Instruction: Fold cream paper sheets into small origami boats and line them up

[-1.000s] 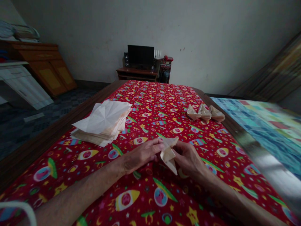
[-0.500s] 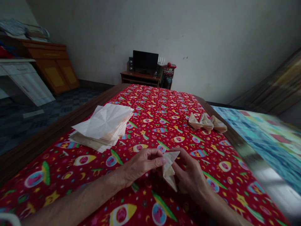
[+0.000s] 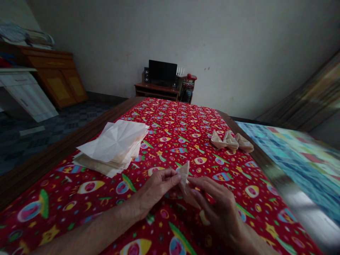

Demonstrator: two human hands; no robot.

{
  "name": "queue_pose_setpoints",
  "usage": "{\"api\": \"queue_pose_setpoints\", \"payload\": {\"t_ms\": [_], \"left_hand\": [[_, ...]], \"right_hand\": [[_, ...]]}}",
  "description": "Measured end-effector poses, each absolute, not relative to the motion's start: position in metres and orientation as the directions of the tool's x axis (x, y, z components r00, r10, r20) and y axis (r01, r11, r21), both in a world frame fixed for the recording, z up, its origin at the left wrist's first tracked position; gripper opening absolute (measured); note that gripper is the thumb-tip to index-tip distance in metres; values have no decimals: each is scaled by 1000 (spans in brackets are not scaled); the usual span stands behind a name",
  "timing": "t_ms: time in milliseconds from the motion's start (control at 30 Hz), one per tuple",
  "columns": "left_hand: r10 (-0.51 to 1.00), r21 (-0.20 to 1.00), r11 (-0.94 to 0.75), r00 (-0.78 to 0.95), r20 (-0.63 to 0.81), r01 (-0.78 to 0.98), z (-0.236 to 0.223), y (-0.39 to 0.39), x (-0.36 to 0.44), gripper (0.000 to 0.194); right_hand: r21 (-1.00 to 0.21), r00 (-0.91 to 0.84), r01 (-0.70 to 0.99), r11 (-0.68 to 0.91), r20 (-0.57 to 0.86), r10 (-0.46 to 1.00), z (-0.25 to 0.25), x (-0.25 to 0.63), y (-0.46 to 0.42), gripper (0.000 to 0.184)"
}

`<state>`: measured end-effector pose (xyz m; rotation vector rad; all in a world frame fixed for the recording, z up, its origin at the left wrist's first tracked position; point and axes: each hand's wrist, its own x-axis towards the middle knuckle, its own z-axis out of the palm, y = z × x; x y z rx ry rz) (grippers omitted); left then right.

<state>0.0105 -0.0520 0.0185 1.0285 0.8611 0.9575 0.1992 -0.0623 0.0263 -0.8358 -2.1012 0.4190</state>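
Note:
Both my hands meet over a red patterned tablecloth [image 3: 79, 212] near the table's front. My left hand [image 3: 155, 189] pinches the upper tip of a small folded cream paper piece [image 3: 184, 172], which stands on edge. My right hand [image 3: 219, 205] has its fingers closed on the lower part of the same piece from the right. A stack of creased cream paper sheets [image 3: 114, 145] lies to the left, beyond my left hand. Three finished folded paper shapes [image 3: 230, 141] sit in a row at the right, near the table's edge.
The table has a dark wooden rim [image 3: 53, 152]. A bed with a blue patterned cover [image 3: 297, 159] adjoins on the right. Far back stand a low stand with a black screen [image 3: 162, 72], a wooden cabinet [image 3: 57, 76] and a white drawer unit [image 3: 25, 94].
The folded piece has been turned from lying slanted between my hands to standing more upright. My right fingers have shifted over its lower part. The view has tilted slightly.

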Motion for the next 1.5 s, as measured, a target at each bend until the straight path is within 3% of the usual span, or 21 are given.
{"api": "queue_pose_setpoints", "payload": {"t_ms": [467,600,900,1067,1200,1300,1500], "left_hand": [[904,938,242,408,-126,-247,18,-54,8,23],[885,931,224,459,-71,-289,20,-56,7,23],[873,902,275,480,-89,-331,18,-55,7,26],[912,885,284,390,-129,-370,17,-53,7,20],[899,916,256,425,-107,-311,8,-52,5,20],[880,927,232,470,-71,-295,-1,-49,5,20],[876,938,215,479,-62,-272,-8,-45,5,25]], "right_hand": [[-441,-471,434,786,632,615,26,202,-54,16],[-458,-469,454,764,606,642,31,203,-55,13],[-487,-419,516,705,575,703,38,208,-52,12],[-550,-223,591,590,592,775,52,245,-12,12],[-575,-72,652,495,603,795,81,291,50,17],[-472,-101,787,397,536,838,98,319,93,22],[-361,-217,843,398,449,867,104,331,134,21]]}}
